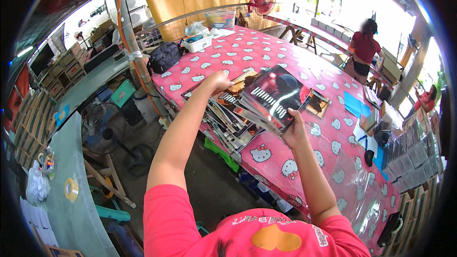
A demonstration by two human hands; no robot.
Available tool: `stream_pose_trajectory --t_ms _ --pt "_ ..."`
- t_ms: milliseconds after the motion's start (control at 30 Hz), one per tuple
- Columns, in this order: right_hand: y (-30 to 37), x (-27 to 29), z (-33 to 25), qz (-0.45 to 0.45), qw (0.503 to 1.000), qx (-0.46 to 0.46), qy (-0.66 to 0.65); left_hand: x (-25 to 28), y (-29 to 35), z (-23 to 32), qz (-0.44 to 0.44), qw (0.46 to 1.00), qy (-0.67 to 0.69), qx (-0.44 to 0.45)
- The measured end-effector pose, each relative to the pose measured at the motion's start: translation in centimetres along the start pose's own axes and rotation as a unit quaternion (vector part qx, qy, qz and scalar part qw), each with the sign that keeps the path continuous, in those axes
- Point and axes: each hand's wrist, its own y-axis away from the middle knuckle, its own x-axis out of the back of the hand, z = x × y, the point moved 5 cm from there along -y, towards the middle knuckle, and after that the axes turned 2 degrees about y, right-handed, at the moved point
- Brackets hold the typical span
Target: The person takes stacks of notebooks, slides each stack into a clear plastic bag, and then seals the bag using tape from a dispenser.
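My right hand grips the near right edge of a fanned stack of glossy dark-covered notebooks, held tilted above the table. The top cover bears a hooded figure and large pale lettering. My left hand is curled closed at the far left edge of more notebooks; whatever its fingers pinch is hidden. Under and beside the held stack, several spiral-bound notebooks lie in an uneven pile at the table's near edge. A smaller brown-covered notebook lies just right of the held stack.
The table has a pink cat-patterned cover. A black bag and a white basket stand at the far left. Blue folders and stacked clear-wrapped items sit at right. A person works beyond.
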Motion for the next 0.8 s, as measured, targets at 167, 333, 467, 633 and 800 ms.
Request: stream_pose_trajectory --t_ms 167,333,467,633,800 --pt "0.5 -2.9 1.8 -0.018 1.000 -0.008 -0.002 -1.6 2.0 -1.0 -0.121 0.901 0.415 0.046" --pt "0.4 -2.1 -0.9 0.062 0.996 0.042 0.048 -1.7 3.0 -1.2 -0.037 0.870 0.489 0.044" --pt "1.7 -0.7 -2.3 0.043 0.995 0.047 0.076 -0.2 3.4 -6.2 0.177 0.937 0.301 -0.003" --pt "7.3 4.4 -5.0 0.034 0.992 0.118 0.042 -7.9 5.9 8.8 0.102 0.826 0.544 -0.107" --pt "17.0 5.8 -10.0 0.050 0.942 0.191 0.271 -13.5 11.9 20.1 -0.142 0.689 0.708 -0.057"
